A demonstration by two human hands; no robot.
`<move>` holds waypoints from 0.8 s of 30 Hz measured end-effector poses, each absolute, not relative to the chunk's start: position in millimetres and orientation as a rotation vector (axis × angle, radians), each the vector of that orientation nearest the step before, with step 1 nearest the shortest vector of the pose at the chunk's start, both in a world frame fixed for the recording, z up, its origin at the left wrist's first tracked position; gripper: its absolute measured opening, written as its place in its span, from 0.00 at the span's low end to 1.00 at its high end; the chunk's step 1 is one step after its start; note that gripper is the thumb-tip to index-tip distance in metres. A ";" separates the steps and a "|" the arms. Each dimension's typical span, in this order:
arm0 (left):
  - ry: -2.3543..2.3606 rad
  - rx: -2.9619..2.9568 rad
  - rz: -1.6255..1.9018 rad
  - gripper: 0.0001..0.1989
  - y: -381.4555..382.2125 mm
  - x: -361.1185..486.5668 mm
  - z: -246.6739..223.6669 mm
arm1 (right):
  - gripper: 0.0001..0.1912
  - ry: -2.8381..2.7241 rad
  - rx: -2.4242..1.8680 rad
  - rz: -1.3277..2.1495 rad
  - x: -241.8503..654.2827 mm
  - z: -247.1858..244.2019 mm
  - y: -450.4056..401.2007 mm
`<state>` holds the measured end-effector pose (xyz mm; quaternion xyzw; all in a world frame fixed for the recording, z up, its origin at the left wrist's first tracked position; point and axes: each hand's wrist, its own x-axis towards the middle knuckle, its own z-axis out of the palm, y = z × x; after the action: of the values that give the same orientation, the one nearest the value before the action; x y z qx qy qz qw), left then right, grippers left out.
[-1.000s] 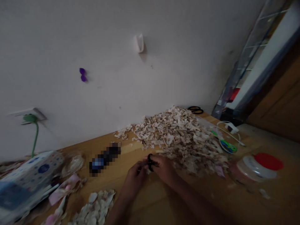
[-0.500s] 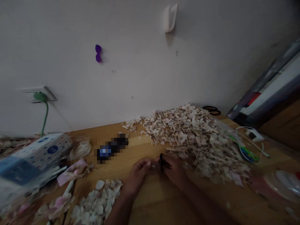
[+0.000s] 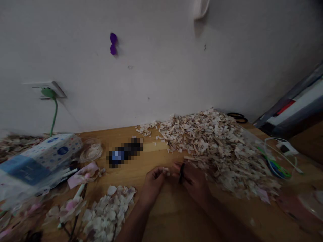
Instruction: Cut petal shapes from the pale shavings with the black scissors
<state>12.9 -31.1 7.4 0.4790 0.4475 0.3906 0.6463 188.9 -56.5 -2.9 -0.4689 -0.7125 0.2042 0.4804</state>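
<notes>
My left hand (image 3: 153,183) pinches a small pale petal piece (image 3: 166,171) between thumb and fingertips, low over the wooden table. To its right, my right hand (image 3: 193,181) has its fingers curled around the black handle of small scissors (image 3: 181,172); their blades are too dark and blurred to make out. A gap separates the two hands. Beyond my right hand spreads a large heap of dry, pale petal scraps (image 3: 202,134). A smaller pile of rounded whitish petals (image 3: 111,210) lies left of my left forearm.
At the left stand a tissue box (image 3: 45,158) and pink-centred flowers (image 3: 72,205). A pixelated dark object (image 3: 126,152) lies behind my left hand. Black scissors (image 3: 237,117) rest by the wall; a white cable (image 3: 267,144) and a pinkish container (image 3: 297,208) are at the right.
My hands have moved apart, and my right hand with the black handle has shifted right. The whole view has moved, with wall items now higher and farther right.
</notes>
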 end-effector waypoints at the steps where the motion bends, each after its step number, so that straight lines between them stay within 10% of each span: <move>1: 1.008 1.109 0.873 0.15 -30.6 12.0 7.5 | 0.21 -1.856 -1.096 0.435 191.2 -0.7 -55.9; 24: 0.855 1.238 0.739 0.14 -35.9 8.5 13.6 | 0.22 -1.944 -1.160 0.495 198.8 1.0 -57.9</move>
<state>8.5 -35.9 13.6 0.5489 0.3791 0.3279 0.6690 198.8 -57.9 1.0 -0.4588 -0.7686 0.1959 0.4005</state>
